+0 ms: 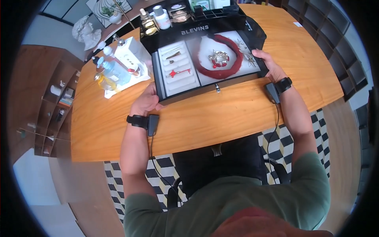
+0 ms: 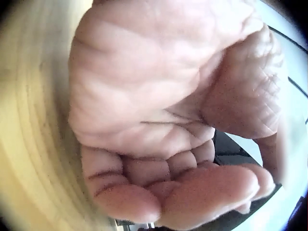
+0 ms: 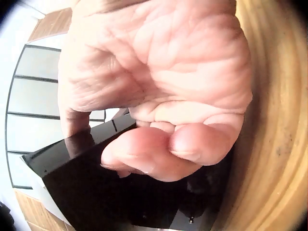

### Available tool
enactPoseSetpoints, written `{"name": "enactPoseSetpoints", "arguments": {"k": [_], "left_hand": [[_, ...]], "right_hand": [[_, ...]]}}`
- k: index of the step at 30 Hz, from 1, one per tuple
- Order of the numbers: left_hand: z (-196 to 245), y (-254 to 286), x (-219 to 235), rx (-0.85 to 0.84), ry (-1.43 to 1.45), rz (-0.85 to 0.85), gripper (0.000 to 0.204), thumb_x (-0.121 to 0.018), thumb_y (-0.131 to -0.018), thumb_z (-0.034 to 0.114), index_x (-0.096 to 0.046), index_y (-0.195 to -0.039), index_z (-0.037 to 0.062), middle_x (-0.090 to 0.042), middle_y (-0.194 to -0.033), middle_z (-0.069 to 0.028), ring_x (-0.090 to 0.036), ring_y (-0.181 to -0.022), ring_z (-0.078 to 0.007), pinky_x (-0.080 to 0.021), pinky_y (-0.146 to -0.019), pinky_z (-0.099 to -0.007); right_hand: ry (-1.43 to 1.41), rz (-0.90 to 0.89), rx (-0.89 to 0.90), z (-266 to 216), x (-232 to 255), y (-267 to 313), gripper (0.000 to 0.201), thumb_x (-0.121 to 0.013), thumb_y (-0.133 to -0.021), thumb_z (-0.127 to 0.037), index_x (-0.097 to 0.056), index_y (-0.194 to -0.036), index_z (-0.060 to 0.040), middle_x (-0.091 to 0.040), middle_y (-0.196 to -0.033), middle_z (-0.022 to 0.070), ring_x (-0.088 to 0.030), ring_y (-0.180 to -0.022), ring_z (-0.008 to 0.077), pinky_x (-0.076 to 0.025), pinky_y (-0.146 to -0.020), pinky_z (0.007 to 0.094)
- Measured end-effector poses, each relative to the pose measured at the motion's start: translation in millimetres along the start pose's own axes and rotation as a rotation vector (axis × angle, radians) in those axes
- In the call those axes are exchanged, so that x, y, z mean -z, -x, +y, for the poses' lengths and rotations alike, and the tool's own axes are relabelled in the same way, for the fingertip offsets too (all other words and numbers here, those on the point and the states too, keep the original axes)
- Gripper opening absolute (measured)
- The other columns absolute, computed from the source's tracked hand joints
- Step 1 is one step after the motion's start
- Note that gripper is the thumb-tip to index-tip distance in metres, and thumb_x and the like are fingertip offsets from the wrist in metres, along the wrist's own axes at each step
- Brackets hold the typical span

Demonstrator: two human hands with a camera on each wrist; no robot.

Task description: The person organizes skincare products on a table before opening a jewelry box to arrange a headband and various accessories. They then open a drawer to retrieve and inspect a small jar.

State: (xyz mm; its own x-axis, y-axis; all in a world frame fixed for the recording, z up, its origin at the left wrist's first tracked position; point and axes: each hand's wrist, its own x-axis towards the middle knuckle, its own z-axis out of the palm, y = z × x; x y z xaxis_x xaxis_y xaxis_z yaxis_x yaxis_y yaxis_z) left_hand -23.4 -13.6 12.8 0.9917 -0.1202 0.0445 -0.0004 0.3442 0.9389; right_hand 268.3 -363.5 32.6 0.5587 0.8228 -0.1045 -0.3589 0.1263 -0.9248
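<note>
A black jewellery drawer (image 1: 187, 95) with a small metal knob (image 1: 218, 88) stands pulled out in front of its box. At its left front corner, my left hand (image 1: 145, 102) grips the side, fingers curled in the left wrist view (image 2: 144, 96). My right hand (image 1: 273, 66) holds the right front corner; in the right wrist view the thumb lies over the rim and the fingers curl by the black wall (image 3: 86, 192). Inside are white padded ring rolls (image 1: 179, 83) with a red ornament (image 1: 173, 74), a dark red fuzzy hoop (image 1: 238, 63), silver jewellery (image 1: 219, 57) and a leafy silver piece (image 1: 248, 57).
Behind the drawer rises the black organizer (image 1: 225, 27) lettered BLEVINS, with a white bottle (image 1: 161, 17) and other cosmetics on top. A white tray (image 1: 110, 94) at left carries several pump bottles and a white box (image 1: 128, 51). All stand on a wooden table (image 1: 209, 126).
</note>
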Motion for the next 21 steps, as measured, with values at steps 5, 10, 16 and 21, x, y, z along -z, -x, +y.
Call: {"name": "enactPoseSetpoints", "arguments": {"k": [5,10,16,21], "left_hand": [[16,14,42,0.0,-0.323,-0.001,0.05,-0.09,-0.071,0.047,-0.06,-0.075,0.0074,-0.053,-0.06,0.0033,-0.039,-0.042,-0.0082,-0.024,-0.04,-0.0244],[85,4,0,-0.336,-0.368,0.23,0.034,-0.065,-0.097,0.02,-0.051,-0.067,0.0114,-0.052,-0.058,0.0024,-0.046,-0.052,-0.0073,-0.034,-0.052,-0.0226],[129,-47,-73,-0.348,-1.185,0.43,0.018,-0.059,-0.1,0.013,-0.071,-0.105,0.0017,-0.072,-0.094,-0.007,-0.063,-0.069,-0.018,-0.052,-0.068,-0.0312],[114,-67,-72,-0.231,-1.569,0.288,0.027,-0.058,-0.096,0.007,-0.067,-0.12,-0.0007,-0.071,-0.111,-0.0195,-0.067,-0.106,-0.0333,-0.052,-0.092,-0.0356]], "right_hand": [[-0.048,-0.04,-0.009,0,-2,1,0.05,-0.069,-0.088,-0.038,-0.064,-0.124,-0.003,-0.072,-0.116,0.0121,-0.07,-0.1,0.0222,-0.056,-0.091,0.0374],[-0.061,-0.028,-0.012,-5,-6,4,0.047,-0.07,-0.088,-0.035,-0.064,-0.124,-0.0052,-0.071,-0.117,0.0105,-0.069,-0.103,0.0218,-0.056,-0.093,0.0382],[-0.087,-0.06,-0.042,-4,-3,1,0.046,-0.071,-0.087,-0.035,-0.064,-0.123,-0.0067,-0.071,-0.116,0.0096,-0.069,-0.102,0.0214,-0.057,-0.092,0.0378],[-0.022,-0.012,-0.036,-7,-5,4,0.047,-0.072,-0.085,-0.037,-0.065,-0.121,-0.007,-0.071,-0.115,0.0096,-0.069,-0.101,0.0209,-0.056,-0.09,0.0376]]}}
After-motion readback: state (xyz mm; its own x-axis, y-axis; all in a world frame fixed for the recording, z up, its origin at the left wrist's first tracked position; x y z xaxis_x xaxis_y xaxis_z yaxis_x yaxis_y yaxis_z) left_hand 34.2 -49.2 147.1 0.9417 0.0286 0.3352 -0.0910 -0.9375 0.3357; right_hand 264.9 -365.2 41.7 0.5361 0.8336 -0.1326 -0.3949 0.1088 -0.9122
